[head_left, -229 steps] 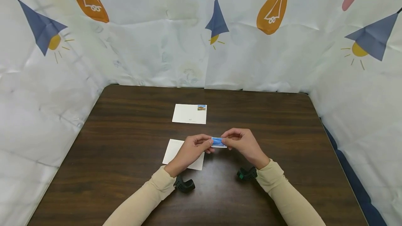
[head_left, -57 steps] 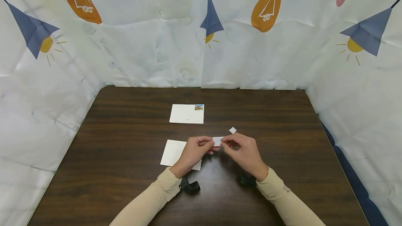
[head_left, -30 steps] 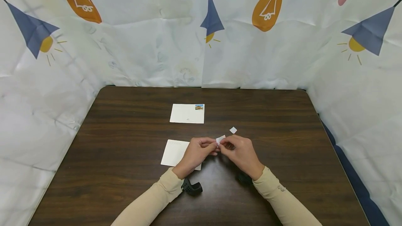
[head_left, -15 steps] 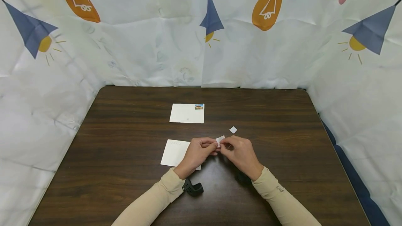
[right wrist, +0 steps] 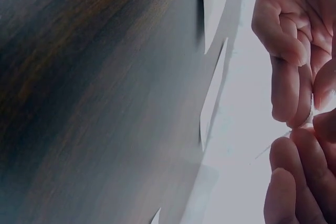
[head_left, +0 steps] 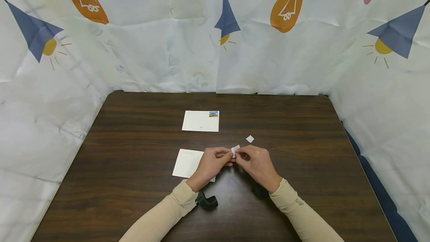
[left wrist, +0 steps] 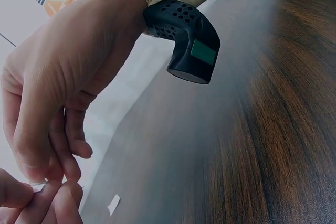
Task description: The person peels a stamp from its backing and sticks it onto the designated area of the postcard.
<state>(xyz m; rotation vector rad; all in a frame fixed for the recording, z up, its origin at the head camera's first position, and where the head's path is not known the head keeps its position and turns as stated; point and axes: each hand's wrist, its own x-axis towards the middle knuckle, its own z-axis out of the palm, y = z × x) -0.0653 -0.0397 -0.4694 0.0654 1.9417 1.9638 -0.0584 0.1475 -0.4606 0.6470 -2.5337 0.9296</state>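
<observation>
Between my fingertips is a small stamp (head_left: 235,149), its white back turned up and bent a little. My left hand (head_left: 212,164) pinches its left side with thumb and fingers. On the other side my right hand (head_left: 258,164) pinches the near right edge. In the left wrist view only a sliver of the stamp (left wrist: 39,187) shows between the fingers. Under the left hand and wrist lies a white postcard (head_left: 186,164), its right part hidden. A small white paper piece (head_left: 250,139) lies just beyond the right hand.
Farther back on the dark wooden table (head_left: 285,122) lies another white postcard (head_left: 198,122), with a picture stamp (head_left: 213,114) in its top right corner. A black wrist device (head_left: 206,201) hangs below the left cuff. A printed white curtain (head_left: 188,55) surrounds the table.
The stamp's blue printed face was up at first; now its white back is up. The white paper piece has appeared on the table. Over the last second the hands have barely moved.
</observation>
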